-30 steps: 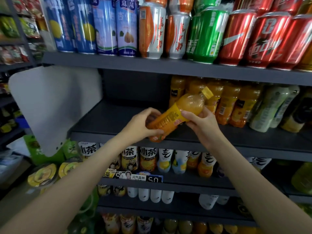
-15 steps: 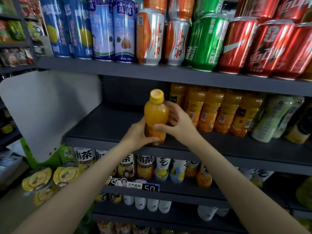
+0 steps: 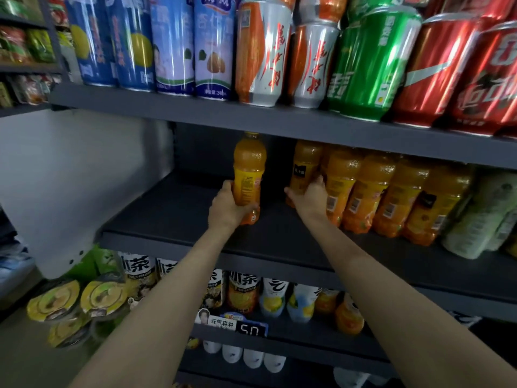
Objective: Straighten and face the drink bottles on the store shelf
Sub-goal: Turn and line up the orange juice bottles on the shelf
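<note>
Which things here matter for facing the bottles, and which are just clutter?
Job: orange bottle gripped by left hand; right hand on the orange bottle row; middle shelf.
Not job: cans above; tea bottles below; price tag.

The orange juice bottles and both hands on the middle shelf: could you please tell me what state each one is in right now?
Held orange juice bottle: upright, capped, apart from the row, base at the shelf.
Left hand: grips that bottle's lower half.
Right hand: on the leftmost bottle of the row; grip unclear.
Row of orange juice bottles: standing packed together, labels facing different ways.
Middle shelf: bare on its left part.
</note>
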Demonstrator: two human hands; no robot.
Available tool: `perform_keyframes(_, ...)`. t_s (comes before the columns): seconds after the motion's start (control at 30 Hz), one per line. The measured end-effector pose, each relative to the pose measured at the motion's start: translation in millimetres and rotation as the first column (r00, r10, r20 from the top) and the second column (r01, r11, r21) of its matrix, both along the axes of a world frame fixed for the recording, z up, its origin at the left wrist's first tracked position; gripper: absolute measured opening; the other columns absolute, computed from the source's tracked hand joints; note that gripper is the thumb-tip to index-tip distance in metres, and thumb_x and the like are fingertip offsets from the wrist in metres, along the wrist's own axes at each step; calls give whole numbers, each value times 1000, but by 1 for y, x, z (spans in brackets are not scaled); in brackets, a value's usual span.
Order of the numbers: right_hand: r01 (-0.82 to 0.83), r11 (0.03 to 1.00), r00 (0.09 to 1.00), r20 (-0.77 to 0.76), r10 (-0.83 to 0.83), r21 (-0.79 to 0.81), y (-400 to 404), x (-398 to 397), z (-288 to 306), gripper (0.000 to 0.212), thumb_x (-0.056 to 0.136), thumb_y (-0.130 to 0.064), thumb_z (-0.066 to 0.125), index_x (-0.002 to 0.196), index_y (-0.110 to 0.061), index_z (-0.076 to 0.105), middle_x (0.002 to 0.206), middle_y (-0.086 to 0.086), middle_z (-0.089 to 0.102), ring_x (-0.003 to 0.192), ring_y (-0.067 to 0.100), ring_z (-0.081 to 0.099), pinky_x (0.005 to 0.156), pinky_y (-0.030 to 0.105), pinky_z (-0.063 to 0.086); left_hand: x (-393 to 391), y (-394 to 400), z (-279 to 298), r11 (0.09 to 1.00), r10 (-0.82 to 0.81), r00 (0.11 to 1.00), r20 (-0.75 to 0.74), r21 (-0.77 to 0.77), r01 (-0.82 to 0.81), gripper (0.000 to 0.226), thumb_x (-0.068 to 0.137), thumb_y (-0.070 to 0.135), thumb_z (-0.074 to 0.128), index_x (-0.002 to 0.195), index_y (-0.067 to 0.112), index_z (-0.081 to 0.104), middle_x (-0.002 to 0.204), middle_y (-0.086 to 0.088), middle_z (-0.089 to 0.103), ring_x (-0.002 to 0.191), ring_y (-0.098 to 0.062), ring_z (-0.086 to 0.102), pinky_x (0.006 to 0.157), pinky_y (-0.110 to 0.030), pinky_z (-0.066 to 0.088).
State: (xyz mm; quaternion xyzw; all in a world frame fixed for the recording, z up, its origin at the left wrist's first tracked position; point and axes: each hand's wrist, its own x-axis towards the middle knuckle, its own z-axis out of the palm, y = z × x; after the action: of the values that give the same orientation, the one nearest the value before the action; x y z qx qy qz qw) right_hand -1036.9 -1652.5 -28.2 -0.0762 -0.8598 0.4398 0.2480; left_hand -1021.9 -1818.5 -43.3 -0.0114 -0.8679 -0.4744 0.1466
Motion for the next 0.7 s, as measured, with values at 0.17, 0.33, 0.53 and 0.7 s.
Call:
perform_keyframes(0.17, 103, 960, 992, 100, -80, -261, -9, -35, -2, 73, 82, -23, 73, 139, -2, 31, 139, 17, 47, 128, 31, 45, 102, 35, 39, -8, -2, -9, 999, 34, 999, -25, 38, -33, 61, 73, 32, 78, 120, 15, 44, 116, -6, 60, 109, -23, 55, 83, -34, 41)
perform_keyframes(0.33, 211, 956, 975, 110, -191, -203, -16, -48, -11, 79, 86, -23, 68, 146, -6, 20, 143, 16, 40, 130, 33, 41, 106, 39, 36, -9, -2, -12, 999, 34, 998, -57, 41, -32, 59, 73, 33, 78, 119, 14, 45, 111, -5, 61, 106, -22, 57, 84, -34, 44)
perform_keyframes(0.53, 195, 977, 979, 73, -189, -89, -17, -25, -10, 78, 81, -23, 73, 140, -5, 26, 136, 19, 44, 123, 37, 47, 93, 40, 42, -12, -4, -10, 999, 3, 999, -40, 45, -1, 62, 76, 33, 76, 125, 15, 43, 117, -6, 60, 110, -23, 55, 87, -35, 43)
perform_keyframes(0.7, 19, 1000, 997, 69, -18, -10, -8, 11, -9, 89, 71, -22, 81, 140, -9, 26, 133, 18, 43, 126, 32, 39, 101, 43, 38, -13, -2, -9, 997, -27, 1000, 7, 79, 27, 67, 81, 26, 72, 138, 15, 37, 127, -9, 55, 120, -26, 50, 95, -33, 38)
